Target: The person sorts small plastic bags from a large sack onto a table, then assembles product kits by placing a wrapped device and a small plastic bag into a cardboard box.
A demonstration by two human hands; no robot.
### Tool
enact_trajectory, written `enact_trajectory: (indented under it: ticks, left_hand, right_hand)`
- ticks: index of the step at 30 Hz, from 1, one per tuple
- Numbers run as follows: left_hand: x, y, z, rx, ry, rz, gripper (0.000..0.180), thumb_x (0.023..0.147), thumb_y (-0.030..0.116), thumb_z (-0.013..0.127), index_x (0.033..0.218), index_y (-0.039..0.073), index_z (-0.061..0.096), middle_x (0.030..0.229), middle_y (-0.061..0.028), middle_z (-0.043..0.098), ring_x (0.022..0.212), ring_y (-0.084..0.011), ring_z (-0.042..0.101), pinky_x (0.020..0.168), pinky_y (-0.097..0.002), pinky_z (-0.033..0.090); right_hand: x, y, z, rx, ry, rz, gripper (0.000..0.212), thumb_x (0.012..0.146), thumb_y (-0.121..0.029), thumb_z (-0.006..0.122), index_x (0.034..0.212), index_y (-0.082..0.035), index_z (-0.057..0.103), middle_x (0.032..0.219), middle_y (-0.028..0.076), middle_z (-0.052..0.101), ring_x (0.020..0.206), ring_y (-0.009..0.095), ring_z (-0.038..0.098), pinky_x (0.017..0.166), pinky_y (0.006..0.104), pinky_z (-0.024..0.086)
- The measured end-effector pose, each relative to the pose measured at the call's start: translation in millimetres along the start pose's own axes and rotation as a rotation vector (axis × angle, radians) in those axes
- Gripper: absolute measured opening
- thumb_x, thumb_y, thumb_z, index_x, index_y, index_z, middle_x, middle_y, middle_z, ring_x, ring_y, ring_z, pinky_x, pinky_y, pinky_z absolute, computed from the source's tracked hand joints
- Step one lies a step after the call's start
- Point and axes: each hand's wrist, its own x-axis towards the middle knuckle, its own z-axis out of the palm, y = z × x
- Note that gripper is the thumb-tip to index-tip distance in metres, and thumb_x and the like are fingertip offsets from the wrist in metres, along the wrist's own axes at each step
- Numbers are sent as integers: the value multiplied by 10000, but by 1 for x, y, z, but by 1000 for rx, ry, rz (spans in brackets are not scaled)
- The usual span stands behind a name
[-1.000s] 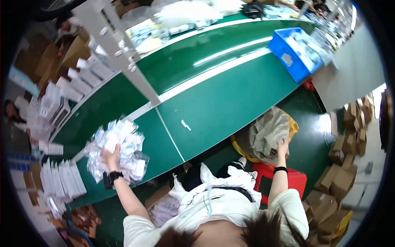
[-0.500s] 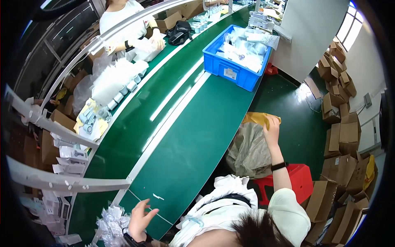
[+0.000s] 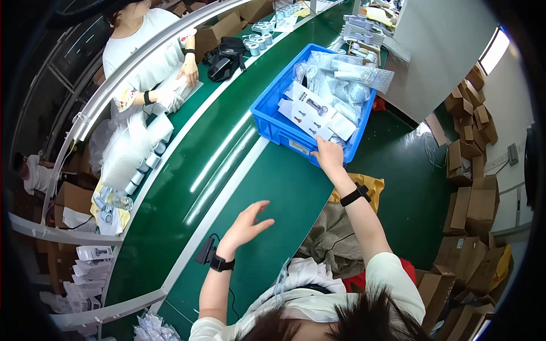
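My right hand (image 3: 330,156) is closed on the near rim of a blue plastic bin (image 3: 267,125), its fingers hooked over the edge. Inside the bin are clear bubble-wrap bags (image 3: 341,91) and a flat white printed carton (image 3: 310,111). My left hand (image 3: 247,224) hovers over the green tabletop (image 3: 261,182), fingers spread and holding nothing. Beside my left wrist is a small black device (image 3: 206,250) on a cable.
A metal rail (image 3: 187,250) divides the table from the glossy green belt. Across it, another person handles white wrap (image 3: 170,96) near a black bag (image 3: 224,59). To my right hang yellow cloth (image 3: 369,187) and a grey-brown bag (image 3: 335,238). Cardboard boxes (image 3: 460,256) line the wall.
My right hand has left the yellow cloth and moved to the bin's near rim. My left hand has moved forward over the table. The whole view has shifted as well.
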Motion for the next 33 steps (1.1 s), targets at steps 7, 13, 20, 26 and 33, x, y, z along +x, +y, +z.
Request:
enact_trajectory:
  ticks: [7,13,20,26,33]
  left_hand:
    - [-30,-36,47,169,3,63,495,777,265,592,1168,9,427,1134,-185,483,1041,-325,475,868,-360,395]
    - [-128,-49,69,140,-74,-194,496,788,295,573,1175,23,425,1109,-187,486,1022,-338,471,869,-362,390]
    - [-275,-76,64,139,191,-363,509,768,294,589,1156,7,426,1070,-186,497,985,-341,482,828,-371,406]
    - [-443,-124,62,-6,502,-374,489,761,276,598,1135,5,440,1063,-186,500,988,-344,481,827,-374,408]
    - [-596,-148,65,-55,637,-583,507,759,250,617,1168,18,429,1149,-182,464,1046,-315,461,880,-335,378]
  right_hand:
    - [-7,-27,-10,19,23,11,342,697,-360,645,732,-38,535,630,139,591,594,303,590,531,386,466]
    - [-58,-95,-9,-42,182,-21,355,763,-383,584,665,-45,543,571,145,567,521,314,566,476,385,440]
    - [-161,-171,-2,-62,158,-89,374,794,-407,540,697,-46,555,559,149,563,511,319,561,456,403,429]
    - [-249,-270,-13,-28,146,-115,385,802,-388,540,669,-27,528,565,180,552,533,353,550,466,428,419]
    - [-356,-368,-41,-69,113,-188,338,806,-359,537,712,-34,543,572,175,562,518,343,557,452,409,425]
